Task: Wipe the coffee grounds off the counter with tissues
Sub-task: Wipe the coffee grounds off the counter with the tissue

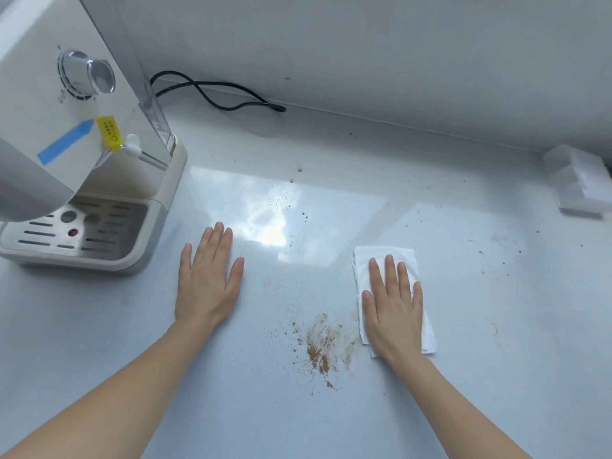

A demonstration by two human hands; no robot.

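Observation:
A patch of brown coffee grounds [319, 347] lies on the pale counter [480, 342], between my two hands. Finer dark specks [280, 200] are scattered farther back. A folded white tissue [385, 258] lies flat on the counter just right of the brown patch. My right hand [394, 303] presses flat on the tissue with fingers spread, covering most of it. My left hand [207, 279] rests palm down on bare counter to the left of the grounds, fingers apart, holding nothing.
A cream coffee machine [82, 134] with a drip tray [76, 231] stands at the left. Its black cord [218, 94] runs along the back wall. A white plastic box [579, 180] sits at the right edge against the wall.

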